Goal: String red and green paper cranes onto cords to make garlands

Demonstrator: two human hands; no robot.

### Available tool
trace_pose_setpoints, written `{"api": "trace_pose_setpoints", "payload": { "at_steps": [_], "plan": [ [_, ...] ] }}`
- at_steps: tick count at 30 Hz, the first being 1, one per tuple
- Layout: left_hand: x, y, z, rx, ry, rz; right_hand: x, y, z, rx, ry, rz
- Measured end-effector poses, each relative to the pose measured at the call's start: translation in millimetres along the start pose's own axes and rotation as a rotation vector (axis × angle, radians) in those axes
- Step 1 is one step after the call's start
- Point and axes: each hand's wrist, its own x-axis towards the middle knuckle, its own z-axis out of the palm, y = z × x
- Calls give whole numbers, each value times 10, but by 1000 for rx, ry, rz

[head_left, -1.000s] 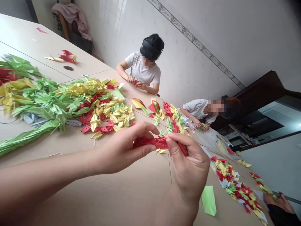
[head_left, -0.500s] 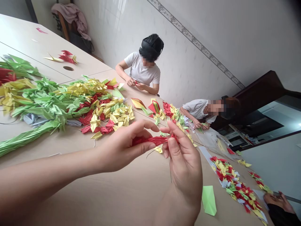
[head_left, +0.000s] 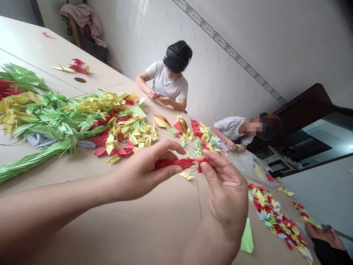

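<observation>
My left hand (head_left: 142, 171) is closed around a bundle of red folded-paper cranes (head_left: 183, 163), thumb below and index finger arched above. Its narrow tips point right. Just beyond those tips, my right hand (head_left: 227, 187) pinches a small red paper crane (head_left: 203, 164) between thumb and fingers. A thin dark thread (head_left: 190, 169) shows between the two hands; how it runs through the paper is hard to make out. On the table under them lies a yellow paper crane (head_left: 187, 176). A light green paper piece (head_left: 247, 237) lies beside my right wrist.
Strings and heaps of green, yellow and red cranes (head_left: 63, 117) cover the table's left side. Another mixed row (head_left: 278, 213) lies at right, near a person's hand (head_left: 321, 233). Two people (head_left: 172, 79) (head_left: 237, 132) sit across, handling paper. Folded sheets (head_left: 180, 124) lie mid-table.
My right hand has shifted slightly right and down, and the small red crane in it shows more clearly, close to the left bundle's tips. My left hand has hardly moved.
</observation>
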Motion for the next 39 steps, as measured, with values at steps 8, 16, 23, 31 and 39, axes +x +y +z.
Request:
{"api": "trace_pose_setpoints", "payload": {
  "at_steps": [8, 16, 23, 31, 39],
  "plan": [
    [-8, -13, 3, 56, -13, 24, 8, -48, 58, 167, 16, -77],
    [-8, 12, 3, 52, -37, 2, 19, -42, 90, 168, 28, -89],
    [-16, 18, 4, 38, -34, -12, 2, -75, 89, 143, 56, -77],
    [-7, 21, 1, 74, -26, -3, -4, -82, 93, 157, 73, -105],
    [-10, 25, 8, 30, -43, -6, -37, -74, 97, 77, -27, -109]
  ]
}}
